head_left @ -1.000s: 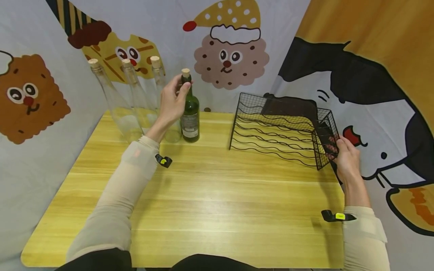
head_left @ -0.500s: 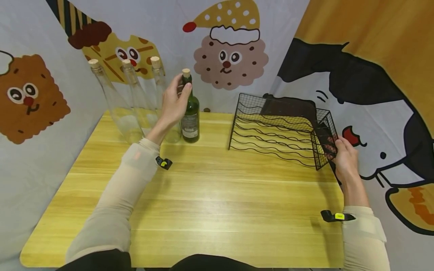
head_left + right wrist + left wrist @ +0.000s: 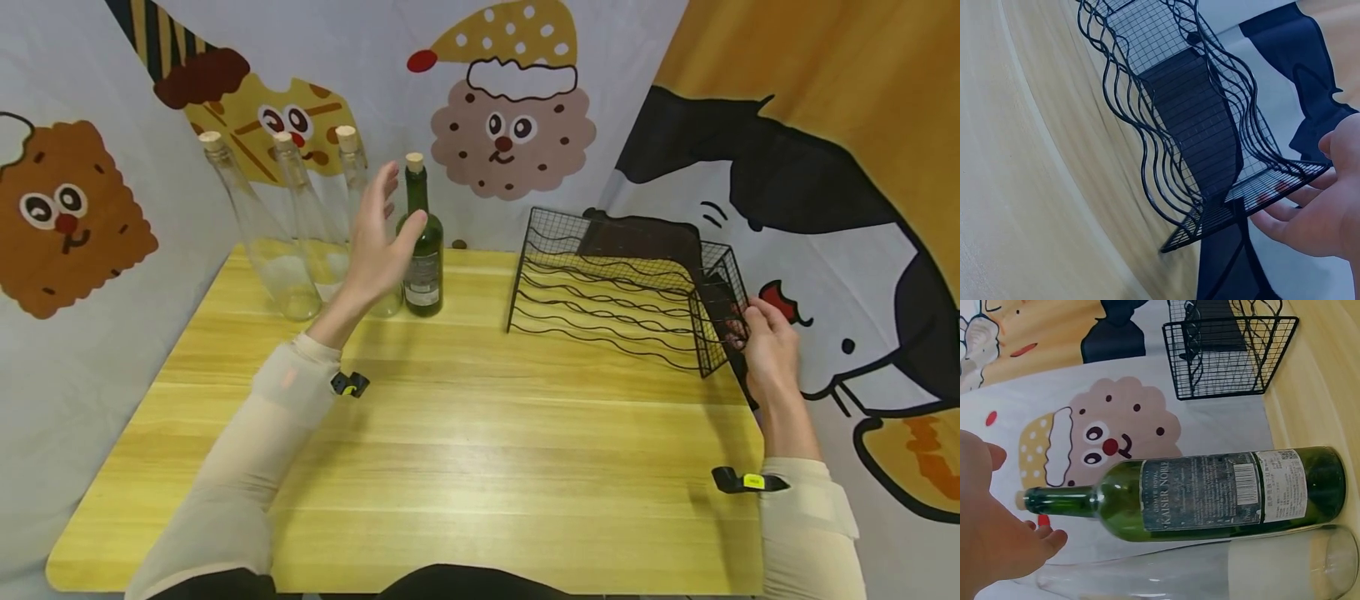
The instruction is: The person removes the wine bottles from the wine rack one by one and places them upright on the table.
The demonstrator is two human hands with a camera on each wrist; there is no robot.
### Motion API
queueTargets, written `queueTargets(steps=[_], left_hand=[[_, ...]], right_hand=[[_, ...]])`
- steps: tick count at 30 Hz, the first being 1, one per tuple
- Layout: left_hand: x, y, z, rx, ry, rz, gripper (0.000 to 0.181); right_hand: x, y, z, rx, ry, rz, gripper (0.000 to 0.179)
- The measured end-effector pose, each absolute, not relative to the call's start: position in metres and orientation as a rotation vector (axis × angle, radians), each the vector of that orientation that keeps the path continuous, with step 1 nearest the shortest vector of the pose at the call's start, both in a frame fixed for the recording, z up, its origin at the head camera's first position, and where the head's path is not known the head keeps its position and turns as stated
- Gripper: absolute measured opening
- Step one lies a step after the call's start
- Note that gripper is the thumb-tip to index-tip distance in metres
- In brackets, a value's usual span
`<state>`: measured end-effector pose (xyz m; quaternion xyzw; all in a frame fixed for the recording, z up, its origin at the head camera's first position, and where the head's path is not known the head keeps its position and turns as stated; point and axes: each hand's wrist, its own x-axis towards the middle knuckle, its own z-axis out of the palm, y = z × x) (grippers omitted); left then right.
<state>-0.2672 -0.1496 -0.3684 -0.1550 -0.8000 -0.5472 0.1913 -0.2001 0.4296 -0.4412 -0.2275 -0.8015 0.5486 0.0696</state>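
Note:
A green wine bottle (image 3: pixel 424 262) stands upright on the table, a cork in its neck and a label on its side. My left hand (image 3: pixel 377 250) is just left of its neck, thumb and fingers spread apart and holding nothing; the left wrist view shows a gap between hand and bottle neck. Three clear glass bottles with corks stand to the left, the nearest a clear bottle (image 3: pixel 1191 572) partly hidden by my hand. On the right, my right hand (image 3: pixel 771 350) holds the mesh side of a black wire wine rack (image 3: pixel 1179 134), fingers behind the mesh.
The wooden table (image 3: pixel 480 467) stretches in front of the bottles and rack. A cloth backdrop (image 3: pixel 637 50) with cartoon prints hangs along the back and sides. The leftmost clear bottle (image 3: pixel 288 283) stands near the table's back left corner.
My left hand has let go of the green bottle's neck and drawn slightly back, its fingers spreading. The bottle stays standing. My right hand and the rack have hardly moved.

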Motion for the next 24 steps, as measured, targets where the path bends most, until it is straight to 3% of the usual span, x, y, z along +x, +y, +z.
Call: queueTargets(steps=[9, 24], left_hand=[[-0.241, -0.153, -0.366, -0.626, -2.125, -1.283, 0.070], [-0.208, -0.148, -0.369, -0.962, -2.163, -1.005, 0.067]], right_hand=[[-0.194, 0.402, -0.426, -0.541, -2.368, 1.192, 0.055], [-0.186, 0.333, -0.404, 0.307, -2.376, 0.941, 0.053]])
